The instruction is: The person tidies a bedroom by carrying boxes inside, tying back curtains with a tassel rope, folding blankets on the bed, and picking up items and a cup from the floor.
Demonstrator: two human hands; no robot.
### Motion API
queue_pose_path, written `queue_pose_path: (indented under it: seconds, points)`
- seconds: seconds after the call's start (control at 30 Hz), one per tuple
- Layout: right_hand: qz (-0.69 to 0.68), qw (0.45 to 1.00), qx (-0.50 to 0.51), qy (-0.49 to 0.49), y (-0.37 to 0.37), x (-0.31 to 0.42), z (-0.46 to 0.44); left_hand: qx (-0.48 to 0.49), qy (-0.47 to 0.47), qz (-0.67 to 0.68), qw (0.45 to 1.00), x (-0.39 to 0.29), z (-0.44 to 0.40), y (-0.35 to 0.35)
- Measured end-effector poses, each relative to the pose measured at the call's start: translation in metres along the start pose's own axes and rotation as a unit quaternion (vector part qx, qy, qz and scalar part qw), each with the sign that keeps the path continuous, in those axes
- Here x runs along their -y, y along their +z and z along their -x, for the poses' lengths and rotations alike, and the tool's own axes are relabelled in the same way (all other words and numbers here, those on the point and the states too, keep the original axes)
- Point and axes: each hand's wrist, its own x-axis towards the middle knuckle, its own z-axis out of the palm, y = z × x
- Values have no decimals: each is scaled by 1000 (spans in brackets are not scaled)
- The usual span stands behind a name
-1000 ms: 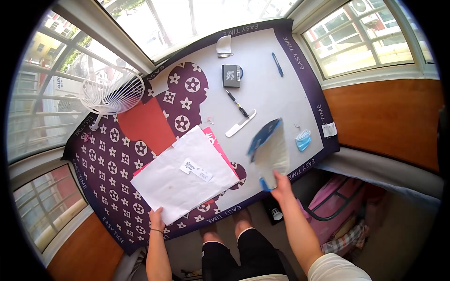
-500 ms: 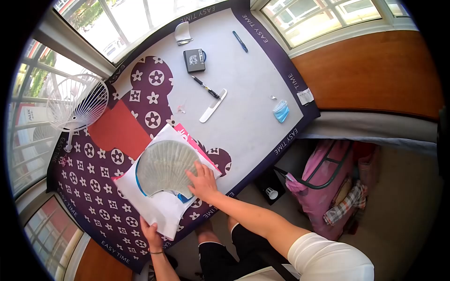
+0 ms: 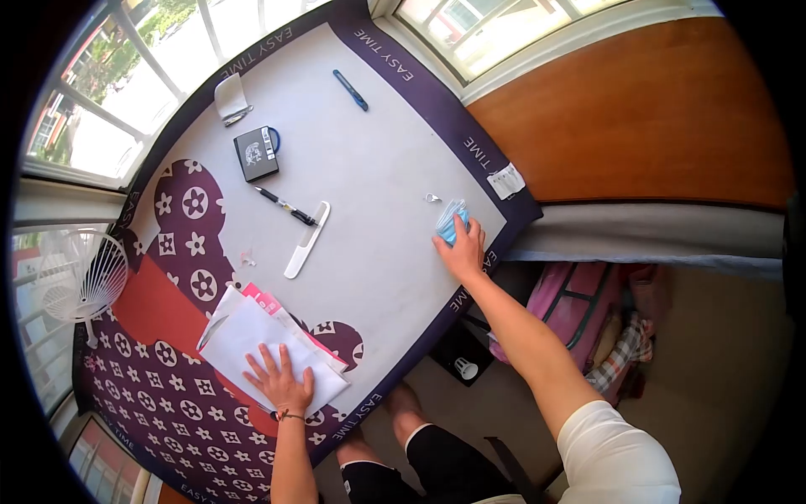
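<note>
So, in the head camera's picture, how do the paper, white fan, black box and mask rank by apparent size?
1. Paper
2. White fan
3. Black box
4. Mask, by its visible part; the right hand hides some.

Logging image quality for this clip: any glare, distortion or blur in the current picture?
Head view: daylight washes out the upper-left window; head view: the wide lens bows the table cover's dark border, with black corners around the image; head view: the right hand shows no obvious motion smear.
</note>
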Motion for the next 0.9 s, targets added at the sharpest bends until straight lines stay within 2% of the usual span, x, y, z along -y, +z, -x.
queue_pose_path:
  seconds: [0.03,0.1,0.17,0.2,0.27,0.3,0.33,0.4,0.43,0.47,0.5,0.53,0.6,0.63,0.7,0.73,0.77,0.8,0.83,0.87,0.9]
  points:
    - [24,999,25,-19,1,0,-2,-8,-3,1,1000,0,-1,0]
    - [-62,997,24,39,6,-22,11,-34,-22,2,999,-6,-7,-8]
    - [-175,983,30,55,9,10,29,-14,-127,-7,992,-25,-21,-1]
    - [-230,971,39,48,-13,43,49,-8,-177,-4,984,-37,-28,2]
    - [-268,957,54,-98,-29,124,105,-17,-244,40,969,-54,-39,4]
    - [-298,939,86,-150,-40,166,127,39,-264,45,963,-62,-47,-21]
    - [-320,921,86,-204,-35,197,149,26,-269,157,950,-46,-42,-23]
    - [-284,901,141,-295,-14,232,186,-1,-264,371,890,-5,-28,-22]
    - [-244,889,177,-346,-4,242,201,-87,-319,649,685,-1,-34,-46]
    - [-198,871,213,-396,7,245,213,-94,-333,628,697,11,-32,-55]
    - [-186,870,191,-415,6,248,214,-82,-272,450,846,14,-28,-65]
    - [-216,862,217,-404,2,250,215,-64,-194,249,947,15,-26,-74]
    - [-263,846,264,-382,-2,242,201,42,-88,84,992,13,-28,-71]
    - [-291,851,248,-361,-8,228,186,97,-23,7,995,9,-30,-64]
    - [-347,854,209,-327,-16,195,142,76,-56,27,995,16,-25,-35]
    - [-335,886,178,-267,-11,159,105,62,-60,19,996,15,-25,-30]
    - [-294,937,87,-166,-12,118,62,49,-67,6,997,13,-24,-26]
    - [-374,914,126,96,-13,75,18,37,-63,4,997,15,-24,-21]
    - [-324,909,82,247,-4,18,-27,25,-60,1,998,16,-22,-15]
    - [-223,930,-24,291,-18,-19,-68,14,-58,-2,998,17,-21,-10]
    - [-282,895,-73,339,4,-76,-104,4,-56,-6,998,16,-23,-10]
